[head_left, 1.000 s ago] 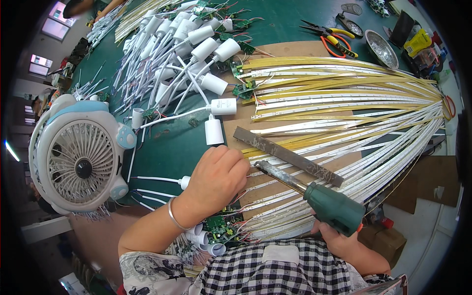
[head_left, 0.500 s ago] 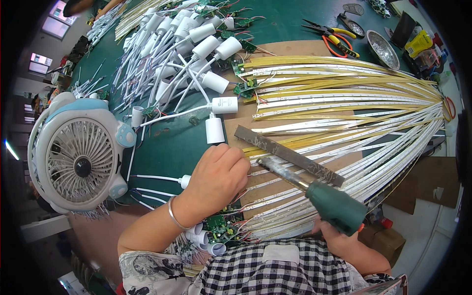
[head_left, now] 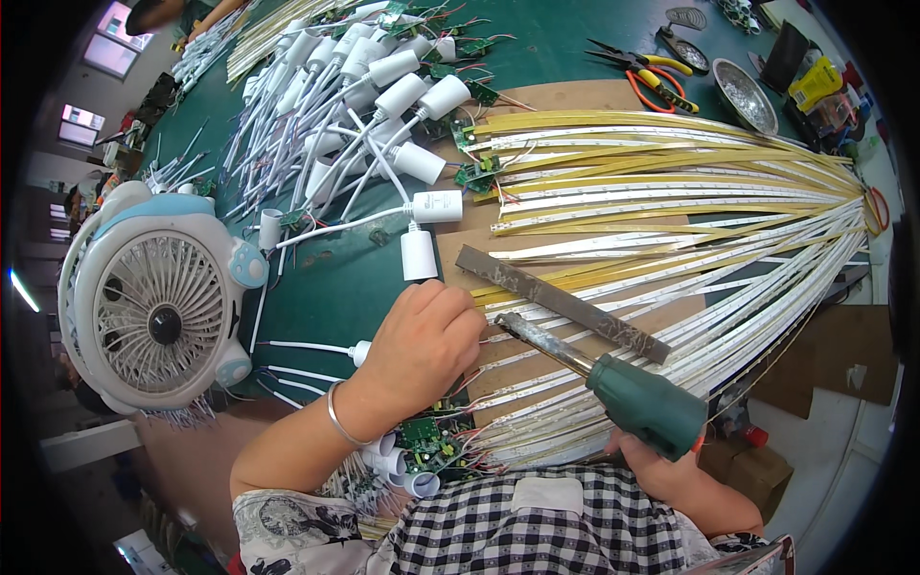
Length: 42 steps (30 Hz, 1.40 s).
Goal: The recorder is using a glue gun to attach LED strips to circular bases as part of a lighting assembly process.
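My left hand (head_left: 427, 331), fingers curled together in a pinch, is over the left ends of the LED strips (head_left: 594, 278); whatever it holds is hidden behind the knuckles. My right hand (head_left: 654, 468) grips a soldering iron (head_left: 644, 402) by its thick green handle. The iron's dark metal tip points up and left, close to my left fingers, above the strips. A flat, stained metal bar (head_left: 565, 305) lies slantwise across the strips just beyond the iron. Small green circuit boards (head_left: 422, 436) with thin wires and white lamp caps (head_left: 385, 458) lie below my left wrist.
White lamp caps with cables (head_left: 418, 251) pile up at the far left. A white and blue fan (head_left: 163, 326) stands at the left edge. Farther right are pliers (head_left: 656, 81), a metal bowl (head_left: 746, 98) and a yellow packet (head_left: 816, 86). Another person's arm (head_left: 213, 17) shows at top left.
The soldering iron has shifted slightly left, its tip coming a little nearer my left fingers. My left hand stays almost in place, still pinched.
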Tool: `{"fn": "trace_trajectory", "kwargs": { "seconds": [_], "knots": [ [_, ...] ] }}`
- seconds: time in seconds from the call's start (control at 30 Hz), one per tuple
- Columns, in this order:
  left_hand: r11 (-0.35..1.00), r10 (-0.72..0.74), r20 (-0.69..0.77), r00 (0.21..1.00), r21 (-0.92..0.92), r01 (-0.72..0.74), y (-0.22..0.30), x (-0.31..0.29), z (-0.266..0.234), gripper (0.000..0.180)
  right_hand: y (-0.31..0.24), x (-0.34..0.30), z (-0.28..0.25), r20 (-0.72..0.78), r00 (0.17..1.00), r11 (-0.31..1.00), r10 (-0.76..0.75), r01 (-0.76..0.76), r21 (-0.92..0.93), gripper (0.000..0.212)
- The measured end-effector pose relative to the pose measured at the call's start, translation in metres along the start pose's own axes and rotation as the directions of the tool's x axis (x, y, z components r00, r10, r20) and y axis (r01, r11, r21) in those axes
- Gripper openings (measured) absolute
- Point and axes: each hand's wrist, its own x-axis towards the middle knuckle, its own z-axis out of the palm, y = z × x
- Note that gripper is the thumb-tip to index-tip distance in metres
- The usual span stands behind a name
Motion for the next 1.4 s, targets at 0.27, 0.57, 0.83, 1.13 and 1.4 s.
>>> {"fn": "trace_trajectory", "kwargs": {
  "seconds": [0.27,0.57,0.83,1.13,1.4],
  "knots": [
    [1.0,0.007,-0.007,1.0,-0.013,-0.007,0.0,0.0,0.0,0.023,-0.001,0.002,0.0,0.036,0.998,0.994,-0.05,0.053,-0.094,0.032],
    [1.0,0.009,-0.002,1.0,0.008,-0.009,0.0,0.0,0.0,0.022,-0.001,0.005,-0.007,0.098,0.964,0.969,-0.247,0.245,0.033,0.043],
    [0.993,0.017,-0.03,0.999,0.118,-0.013,0.003,0.003,-0.004,0.021,0.001,0.003,-0.008,0.088,0.966,0.969,-0.245,0.241,0.05,0.043],
    [0.982,-0.002,-0.033,0.999,0.19,0.009,0.006,0.004,-0.005,0.02,0.006,0.006,-0.009,0.087,0.949,0.953,-0.302,0.301,0.028,0.044],
    [0.981,-0.005,-0.03,1.0,0.192,0.011,0.004,0.002,-0.006,0.022,0.007,0.005,-0.009,0.087,0.953,0.957,-0.289,0.289,0.006,0.043]
  ]
}}
